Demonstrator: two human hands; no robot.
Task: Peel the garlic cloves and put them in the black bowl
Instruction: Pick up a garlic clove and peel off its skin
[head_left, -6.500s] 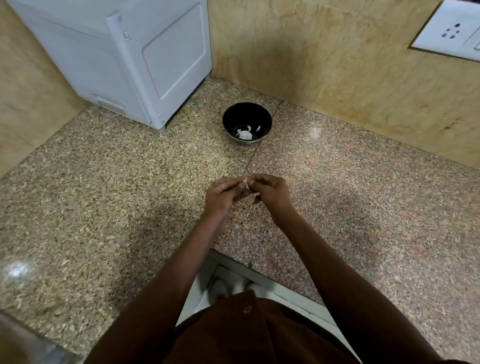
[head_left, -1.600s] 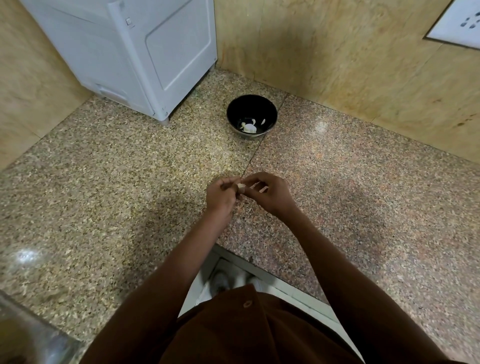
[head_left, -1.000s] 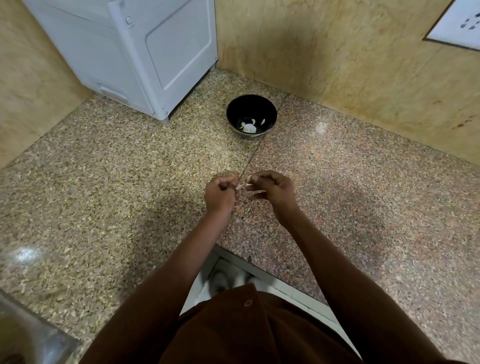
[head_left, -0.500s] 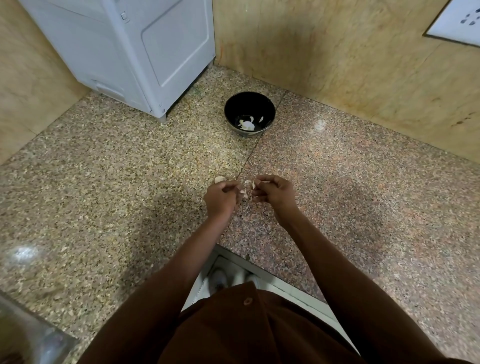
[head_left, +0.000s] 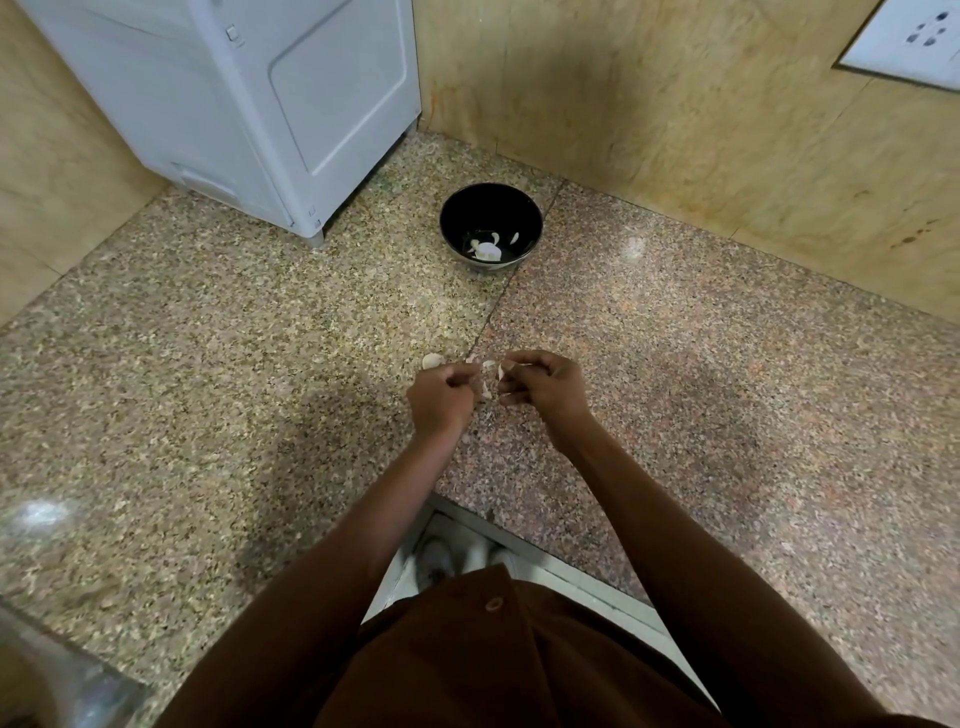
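Head view: a speckled granite counter (head_left: 208, 395) is seen, walled by beige marble, with a white appliance (head_left: 260, 93) at the back left and a white socket plate (head_left: 914, 41) at the upper right; no writing can be read. The black bowl (head_left: 491, 228), holding pale garlic pieces, is set near the corner. A garlic clove (head_left: 431, 360) lies just beyond the left hand (head_left: 441, 400), whose fingers are curled; what they hold cannot be told. Peel (head_left: 502, 370) is pinched by the right hand (head_left: 540, 387).
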